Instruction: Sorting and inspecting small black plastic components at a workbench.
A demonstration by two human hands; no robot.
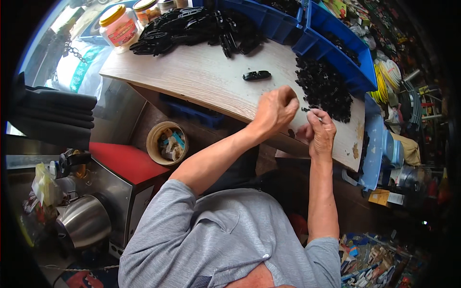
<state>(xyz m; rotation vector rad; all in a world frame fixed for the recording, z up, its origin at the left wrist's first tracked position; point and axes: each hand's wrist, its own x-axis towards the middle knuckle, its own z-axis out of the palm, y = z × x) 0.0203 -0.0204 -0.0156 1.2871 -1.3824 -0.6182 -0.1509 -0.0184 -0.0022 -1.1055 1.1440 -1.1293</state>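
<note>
Nearest me, a grey shirt [216,230] is showing; the right hand [321,132] is pinching a black bit [305,109] near the pile [329,86], probably placed for easy reach; the left hand [276,109] is hovering half-curled, contents unclear.

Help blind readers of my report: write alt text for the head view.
A person's right hand pinches a small black part over a pale tabletop, beside a heap of small black pieces, the left hand curled nearby. A longer black piece, a larger black pile and blue bins lie beyond.
</note>
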